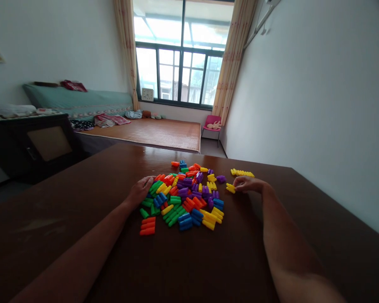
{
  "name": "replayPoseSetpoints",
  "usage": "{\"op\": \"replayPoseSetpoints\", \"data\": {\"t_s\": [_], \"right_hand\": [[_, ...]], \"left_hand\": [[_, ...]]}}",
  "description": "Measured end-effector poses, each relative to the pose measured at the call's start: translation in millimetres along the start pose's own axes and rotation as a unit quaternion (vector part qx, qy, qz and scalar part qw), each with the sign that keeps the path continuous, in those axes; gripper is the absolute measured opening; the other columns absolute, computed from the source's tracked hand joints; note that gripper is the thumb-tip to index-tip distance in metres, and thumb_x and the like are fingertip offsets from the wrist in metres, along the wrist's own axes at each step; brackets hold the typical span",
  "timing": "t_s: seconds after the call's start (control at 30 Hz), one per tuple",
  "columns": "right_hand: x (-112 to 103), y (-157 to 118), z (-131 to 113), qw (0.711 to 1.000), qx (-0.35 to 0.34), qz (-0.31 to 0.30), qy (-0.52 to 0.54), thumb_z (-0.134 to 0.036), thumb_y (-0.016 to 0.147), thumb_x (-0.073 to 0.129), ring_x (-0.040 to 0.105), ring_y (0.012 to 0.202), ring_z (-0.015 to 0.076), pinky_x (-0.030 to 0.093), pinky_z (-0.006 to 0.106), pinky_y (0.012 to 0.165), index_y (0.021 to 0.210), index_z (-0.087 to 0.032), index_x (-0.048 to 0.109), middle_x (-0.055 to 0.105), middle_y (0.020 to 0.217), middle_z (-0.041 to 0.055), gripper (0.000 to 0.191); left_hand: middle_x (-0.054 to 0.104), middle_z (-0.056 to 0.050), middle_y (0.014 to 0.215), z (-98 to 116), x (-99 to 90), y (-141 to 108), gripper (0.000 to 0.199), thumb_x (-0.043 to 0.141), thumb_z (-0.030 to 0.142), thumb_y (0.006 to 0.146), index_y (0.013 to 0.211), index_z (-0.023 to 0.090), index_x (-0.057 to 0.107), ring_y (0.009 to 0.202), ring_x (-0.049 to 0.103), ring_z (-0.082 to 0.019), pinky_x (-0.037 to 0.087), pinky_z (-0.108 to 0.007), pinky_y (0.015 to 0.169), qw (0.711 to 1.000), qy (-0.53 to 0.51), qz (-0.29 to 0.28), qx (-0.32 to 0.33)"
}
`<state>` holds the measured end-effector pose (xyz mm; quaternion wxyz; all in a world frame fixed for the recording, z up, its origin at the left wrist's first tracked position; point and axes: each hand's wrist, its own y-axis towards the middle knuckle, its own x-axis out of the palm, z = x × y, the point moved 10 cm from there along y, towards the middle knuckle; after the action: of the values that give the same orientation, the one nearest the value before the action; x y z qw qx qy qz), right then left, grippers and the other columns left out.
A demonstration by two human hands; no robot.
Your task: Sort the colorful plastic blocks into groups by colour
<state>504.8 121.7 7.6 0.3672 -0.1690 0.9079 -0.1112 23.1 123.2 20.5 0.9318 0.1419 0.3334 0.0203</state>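
A heap of bullet-shaped plastic building blocks (185, 183) in red, green, blue, yellow and purple lies in front of me, many joined in short rows. My left hand (142, 188) rests at the heap's left edge, fingers lying against the green and red blocks, its fingertips partly hidden. To the right of the heap, my right hand (246, 184) pinches a small yellow block (230, 188) just at the tabletop. Behind that hand lies a longer joined row of yellow blocks (242, 173). A purple block (221, 179) sits between the heap and the right hand.
The blocks lie on a dark brown glossy table (183, 265). Beyond its far edge is a low bed with a brown mat (158, 134). A dark cabinet (47, 139) stands at left, a pink chair (212, 122) near the window, a white wall at right.
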Motion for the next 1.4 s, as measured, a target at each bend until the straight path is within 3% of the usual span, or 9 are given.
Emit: {"op": "replayPoseSetpoints", "data": {"t_s": [0.23,0.4,0.53,0.63,0.73,0.93,1.23,1.33,1.4], "right_hand": [[-0.5,5.7,4.7,1.000,0.009,0.010,0.007,-0.045,0.054,0.082,0.061,0.087,0.0188,0.051,0.023,0.063,0.100,-0.022,0.063,0.064,0.106,0.0067,0.054],[-1.3,9.7,9.0,1.000,-0.007,0.019,0.018,-0.040,0.058,0.079,0.061,0.086,0.0178,0.050,0.023,0.064,0.097,-0.019,0.063,0.065,0.099,0.0062,0.046],[-41.9,12.3,30.4,0.983,-0.002,0.177,0.054,-0.036,0.063,0.075,0.063,0.084,0.0180,0.051,0.024,0.065,0.093,-0.017,0.061,0.067,0.094,0.0079,0.038],[-78.1,10.9,44.8,0.934,0.011,0.350,0.064,-0.032,0.065,0.071,0.065,0.086,0.0197,0.053,0.027,0.069,0.092,-0.016,0.059,0.068,0.097,0.0106,0.034],[-92.3,17.3,49.9,0.897,0.029,0.437,0.062,-0.030,0.065,0.068,0.066,0.085,0.0211,0.054,0.029,0.070,0.088,-0.016,0.060,0.069,0.097,0.0115,0.028],[-93.6,42.2,47.6,0.899,0.067,0.433,0.006,-0.033,0.067,0.067,0.067,0.077,0.0191,0.053,0.028,0.067,0.085,-0.016,0.062,0.071,0.092,0.0104,0.024],[-96.5,54.3,45.6,0.902,0.047,0.416,-0.109,-0.034,0.071,0.066,0.067,0.084,0.0196,0.050,0.029,0.077,0.086,-0.017,0.067,0.072,0.092,0.0078,0.022],[-100.5,40.9,28.9,0.882,0.025,0.455,-0.120,-0.037,0.073,0.065,0.066,0.083,0.0200,0.050,0.031,0.077,0.094,-0.016,0.068,0.071,0.099,0.0093,0.030],[-89.6,35.7,4.0,0.884,-0.022,0.449,-0.125,-0.036,0.077,0.062,0.066,0.081,0.0191,0.050,0.031,0.076,0.097,-0.016,0.068,0.071,0.099,0.0093,0.029]], "left_hand": [[0.068,-0.007,0.117,3.3,0.3,0.3,0.057,0.034,0.057,0.087,0.116,0.019,0.065,0.108,0.062,-0.025,0.047,-0.035,0.094,1.000,-0.001,0.002,0.006],[0.069,-0.007,0.116,5.2,0.4,-0.1,0.057,0.035,0.058,0.086,0.114,0.019,0.066,0.107,0.062,-0.025,0.046,-0.035,0.095,1.000,-0.008,0.001,0.014],[0.069,-0.006,0.116,3.8,0.2,0.7,0.057,0.034,0.058,0.086,0.115,0.020,0.065,0.108,0.061,-0.025,0.045,-0.035,0.097,1.000,0.000,0.002,0.011],[0.069,-0.006,0.114,2.7,-0.5,1.2,0.056,0.035,0.058,0.085,0.113,0.021,0.067,0.107,0.062,-0.026,0.046,-0.035,0.095,1.000,0.006,0.006,0.003],[0.069,-0.005,0.115,2.6,0.1,1.5,0.055,0.035,0.058,0.086,0.112,0.021,0.067,0.108,0.061,-0.026,0.046,-0.034,0.095,1.000,0.011,0.006,-0.001],[0.067,-0.007,0.118,2.6,2.0,2.4,0.055,0.034,0.055,0.087,0.113,0.020,0.066,0.109,0.061,-0.025,0.045,-0.035,0.096,1.000,0.013,-0.001,0.009],[0.067,-0.008,0.117,3.4,1.8,2.6,0.054,0.032,0.054,0.088,0.113,0.019,0.065,0.111,0.059,-0.025,0.044,-0.036,0.098,1.000,0.022,0.005,0.019],[0.067,-0.007,0.117,4.5,1.9,2.3,0.054,0.031,0.054,0.088,0.113,0.019,0.065,0.110,0.060,-0.025,0.044,-0.036,0.098,1.000,0.027,0.002,0.015],[0.067,-0.007,0.117,6.1,2.2,2.2,0.055,0.031,0.054,0.088,0.113,0.018,0.065,0.110,0.060,-0.025,0.044,-0.036,0.098,0.999,0.028,-0.001,0.018]]}}
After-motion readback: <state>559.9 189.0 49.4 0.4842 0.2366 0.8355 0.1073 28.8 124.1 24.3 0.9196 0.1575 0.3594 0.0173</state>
